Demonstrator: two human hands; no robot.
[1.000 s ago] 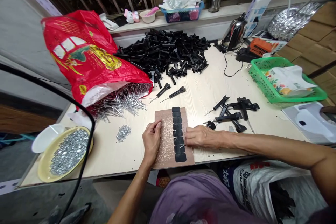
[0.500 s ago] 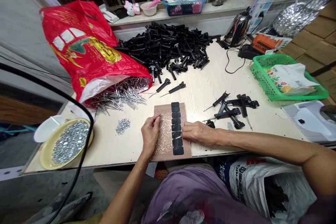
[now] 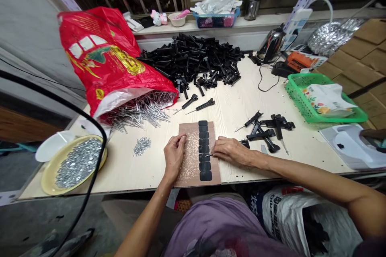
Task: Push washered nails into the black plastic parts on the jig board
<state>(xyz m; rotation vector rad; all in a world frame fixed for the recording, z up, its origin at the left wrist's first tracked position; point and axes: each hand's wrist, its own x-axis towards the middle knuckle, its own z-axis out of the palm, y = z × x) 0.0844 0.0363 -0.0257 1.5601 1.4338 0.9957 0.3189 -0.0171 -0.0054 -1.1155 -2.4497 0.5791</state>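
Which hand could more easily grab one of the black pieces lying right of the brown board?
Probably the right hand: it rests at the brown board's right edge, with the loose black pieces just beyond it. The left hand sits at the board's opposite edge, farther away.

home workshop | table (image 3: 241, 100) | black parts heap (image 3: 196, 58) | kettle (image 3: 270, 44) | windowsill (image 3: 211, 26)

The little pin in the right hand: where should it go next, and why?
Probably press the pin into the black piece beside it: the right hand pinches it with the tip at that piece, and the left hand rests on the board.
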